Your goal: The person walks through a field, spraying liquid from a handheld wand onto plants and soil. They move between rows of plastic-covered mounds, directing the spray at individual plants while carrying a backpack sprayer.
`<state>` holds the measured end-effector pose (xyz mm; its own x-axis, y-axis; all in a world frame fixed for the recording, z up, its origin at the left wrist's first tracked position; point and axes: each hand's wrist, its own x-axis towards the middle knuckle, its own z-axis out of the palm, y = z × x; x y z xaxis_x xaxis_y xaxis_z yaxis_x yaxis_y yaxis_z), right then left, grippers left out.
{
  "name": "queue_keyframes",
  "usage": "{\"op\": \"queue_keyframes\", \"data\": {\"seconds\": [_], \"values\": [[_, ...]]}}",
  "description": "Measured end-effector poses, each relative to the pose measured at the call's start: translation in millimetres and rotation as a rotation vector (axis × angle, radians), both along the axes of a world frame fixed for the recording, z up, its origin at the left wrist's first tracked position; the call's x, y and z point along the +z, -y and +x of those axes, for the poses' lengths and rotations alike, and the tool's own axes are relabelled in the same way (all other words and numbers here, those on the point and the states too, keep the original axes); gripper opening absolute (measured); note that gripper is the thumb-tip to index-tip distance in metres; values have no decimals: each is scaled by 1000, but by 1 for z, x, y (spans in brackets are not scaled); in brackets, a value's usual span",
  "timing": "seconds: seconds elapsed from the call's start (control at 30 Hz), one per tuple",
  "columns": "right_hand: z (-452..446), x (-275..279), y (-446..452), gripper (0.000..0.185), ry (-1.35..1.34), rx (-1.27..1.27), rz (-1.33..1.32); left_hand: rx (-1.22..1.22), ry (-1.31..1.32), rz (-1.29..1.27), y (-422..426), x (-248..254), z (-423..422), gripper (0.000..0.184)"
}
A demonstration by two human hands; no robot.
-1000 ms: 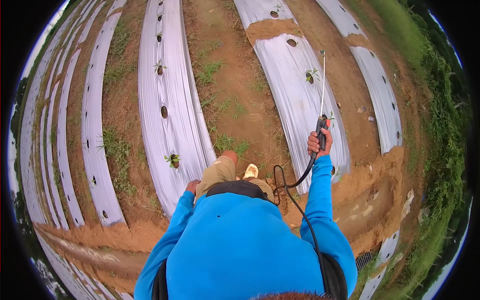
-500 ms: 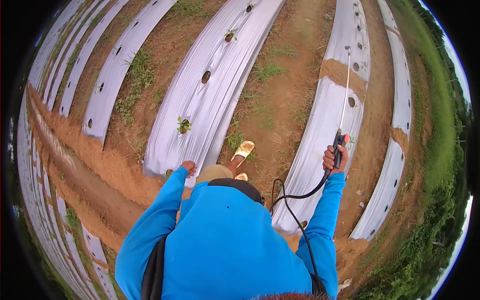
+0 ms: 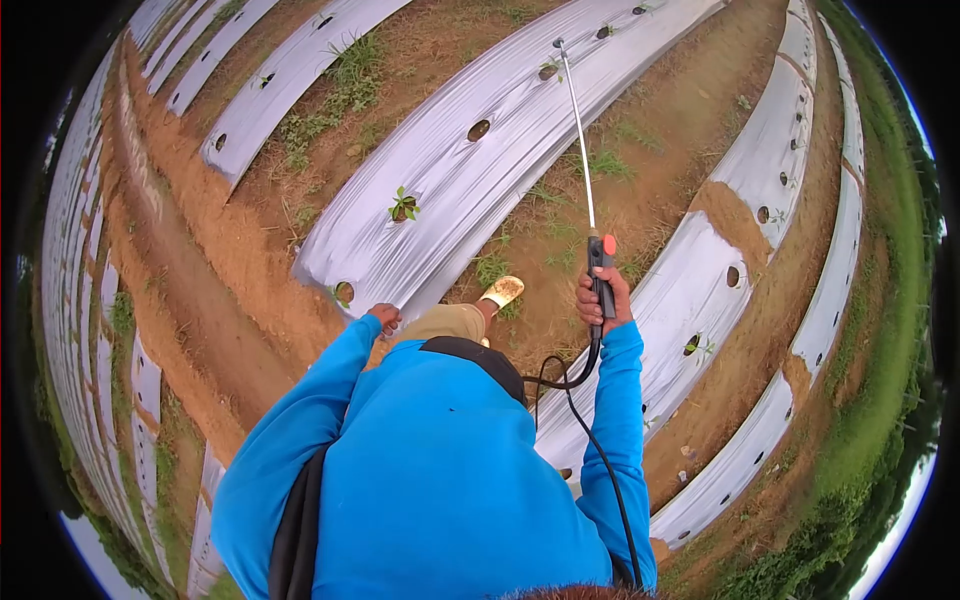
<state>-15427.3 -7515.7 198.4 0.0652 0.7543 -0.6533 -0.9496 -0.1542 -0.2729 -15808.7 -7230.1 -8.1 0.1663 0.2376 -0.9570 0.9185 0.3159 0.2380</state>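
Spray wand (image 3: 576, 130) swung leftward; right fingers (image 3: 588, 300) partly hide grip (image 3: 606, 292).

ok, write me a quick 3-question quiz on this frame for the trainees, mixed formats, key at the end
1. Multiple choice: what colour is the knob on the wand gripped by the right hand?
A) green
B) red
C) yellow

2. True or false: the left hand is wrapped around the black hose.

3. Short answer: does the wand's far tip show against bare soil or against pale sheeting?

Key: 1 B; 2 false; 3 pale sheeting
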Motion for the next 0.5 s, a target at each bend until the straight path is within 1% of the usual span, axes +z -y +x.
{"op": "queue_keyframes", "data": {"seconds": [0.03,0.07,0.13,0.23,0.27,0.33,0.4,0.47,0.5], "values": [[-5,1,7,28,-19,52,2,-47,33,52,5,4,-2,22],[-9,3,16,27,-38,99,2,-33,32,52,6,-5,-5,22],[-12,8,34,26,-70,208,-29,-110,-113,-68,7,-24,-5,23],[-6,22,63,23,-80,367,-148,-119,-132,-25,17,-33,12,23],[-2,25,73,23,-70,419,-171,-117,-131,-27,20,-30,26,23],[16,21,95,24,-139,535,-174,-137,-119,-26,22,-29,65,22],[41,53,95,25,-24,657,-254,-132,-104,-48,26,-47,107,21],[71,45,108,28,-108,769,-243,15,-61,-94,30,-61,142,20],[84,47,112,25,-94,765,-259,-38,44,-139,31,-70,158,21]]}}
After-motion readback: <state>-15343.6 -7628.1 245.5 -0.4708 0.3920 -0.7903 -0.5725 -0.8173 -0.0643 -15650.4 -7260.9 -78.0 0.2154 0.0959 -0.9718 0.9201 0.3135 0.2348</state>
